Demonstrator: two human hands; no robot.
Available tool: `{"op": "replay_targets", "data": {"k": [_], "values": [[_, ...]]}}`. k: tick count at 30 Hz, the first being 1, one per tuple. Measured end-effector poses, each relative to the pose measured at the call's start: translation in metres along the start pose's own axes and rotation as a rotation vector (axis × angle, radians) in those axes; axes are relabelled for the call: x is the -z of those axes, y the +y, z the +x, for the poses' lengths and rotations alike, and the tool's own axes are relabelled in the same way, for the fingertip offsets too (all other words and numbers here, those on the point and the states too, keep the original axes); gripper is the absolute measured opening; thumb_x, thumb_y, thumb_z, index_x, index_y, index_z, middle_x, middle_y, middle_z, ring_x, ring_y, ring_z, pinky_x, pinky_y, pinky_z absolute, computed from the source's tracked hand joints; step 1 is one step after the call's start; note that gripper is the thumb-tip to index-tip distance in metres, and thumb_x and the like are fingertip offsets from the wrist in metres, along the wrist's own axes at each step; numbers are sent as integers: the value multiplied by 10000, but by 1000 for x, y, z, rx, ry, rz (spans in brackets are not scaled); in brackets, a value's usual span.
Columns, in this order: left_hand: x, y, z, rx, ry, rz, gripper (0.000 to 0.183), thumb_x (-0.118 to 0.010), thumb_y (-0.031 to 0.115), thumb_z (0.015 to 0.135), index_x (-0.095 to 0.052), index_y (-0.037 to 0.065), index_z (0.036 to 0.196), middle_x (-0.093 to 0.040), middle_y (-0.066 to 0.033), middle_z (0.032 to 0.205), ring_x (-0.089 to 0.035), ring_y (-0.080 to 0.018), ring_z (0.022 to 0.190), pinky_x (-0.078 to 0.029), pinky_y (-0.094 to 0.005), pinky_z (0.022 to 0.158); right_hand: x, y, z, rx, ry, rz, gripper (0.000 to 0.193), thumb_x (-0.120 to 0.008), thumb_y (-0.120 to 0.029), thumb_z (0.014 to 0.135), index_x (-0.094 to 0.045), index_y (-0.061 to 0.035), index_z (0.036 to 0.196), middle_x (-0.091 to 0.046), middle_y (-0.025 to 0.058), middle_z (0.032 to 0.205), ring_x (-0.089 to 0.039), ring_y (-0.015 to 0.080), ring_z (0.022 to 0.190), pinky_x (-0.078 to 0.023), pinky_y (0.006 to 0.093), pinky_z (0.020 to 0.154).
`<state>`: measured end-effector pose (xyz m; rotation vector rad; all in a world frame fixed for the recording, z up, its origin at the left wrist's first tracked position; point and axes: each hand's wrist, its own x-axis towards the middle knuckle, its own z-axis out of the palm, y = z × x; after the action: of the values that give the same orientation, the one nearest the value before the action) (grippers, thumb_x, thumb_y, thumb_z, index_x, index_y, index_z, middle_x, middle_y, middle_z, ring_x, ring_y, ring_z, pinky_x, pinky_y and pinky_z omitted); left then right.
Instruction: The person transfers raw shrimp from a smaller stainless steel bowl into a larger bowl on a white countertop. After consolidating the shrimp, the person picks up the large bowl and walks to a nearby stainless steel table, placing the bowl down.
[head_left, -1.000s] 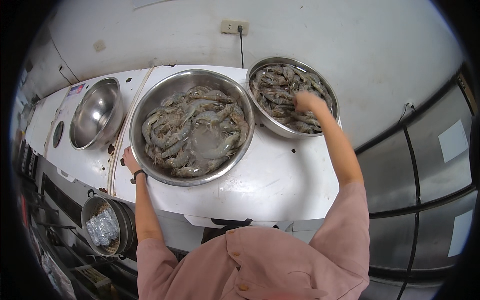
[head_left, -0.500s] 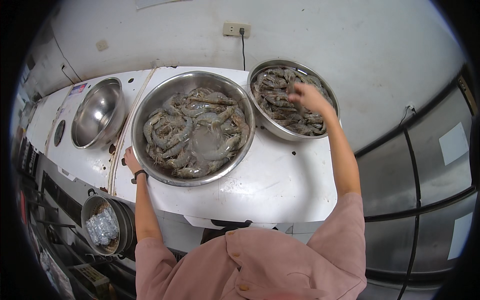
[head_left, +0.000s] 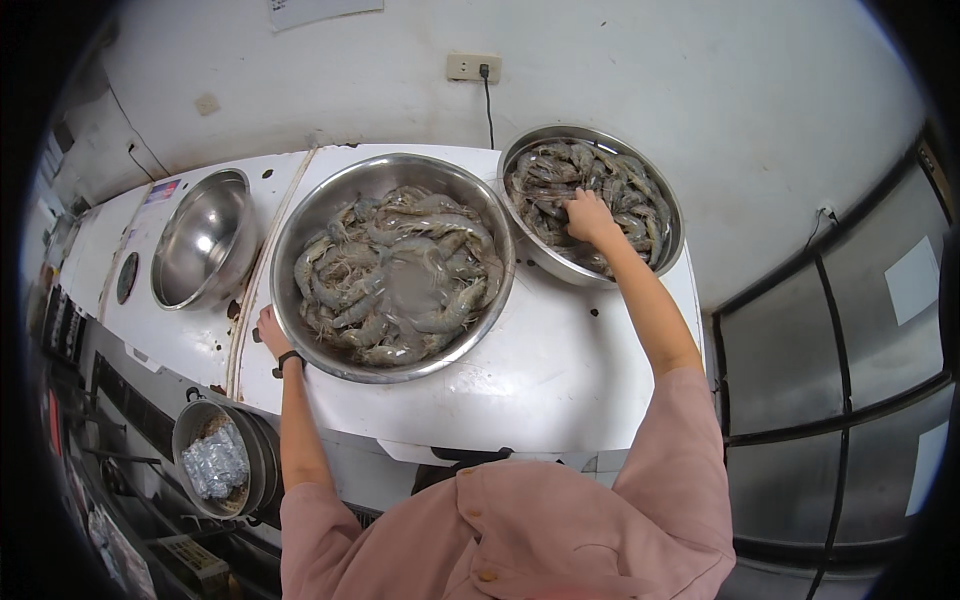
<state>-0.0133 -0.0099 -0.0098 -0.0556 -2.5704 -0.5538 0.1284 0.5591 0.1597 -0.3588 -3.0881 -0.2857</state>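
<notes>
Your right hand, nearer, is down on whole shrimp in the smaller steel basin; those just leftward lie roughly crosswise. Left hand: beside larger basin. Cannot tell either grip.

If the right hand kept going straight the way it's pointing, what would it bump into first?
Most likely the shrimp just ahead of the right hand in the right-hand metal bowl; depth is unclear, so its fingertips may already be touching some.
</notes>
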Motion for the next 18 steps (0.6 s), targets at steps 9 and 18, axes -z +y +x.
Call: {"op": "replay_targets", "data": {"k": [9,18], "values": [[1,0,0,16,0,-41,386,-596,192,700,-507,64,1054,-492,-77,1053,-467,-295,980,-391,-402,809,89,0,-4,-49,61,301,311,-645,-216,693,-637,-83,974,-582,178,982,-577,314,885,-465,395,787],[-2,0,2,13,-29,40,355,-585,180,716,-513,73,1047,-496,-73,1048,-467,-294,987,-398,-401,798,144,-10,0,438,81,818,511,-626,-126,780,-461,-101,1263,-648,77,914,-588,155,847,-457,292,804]]}}
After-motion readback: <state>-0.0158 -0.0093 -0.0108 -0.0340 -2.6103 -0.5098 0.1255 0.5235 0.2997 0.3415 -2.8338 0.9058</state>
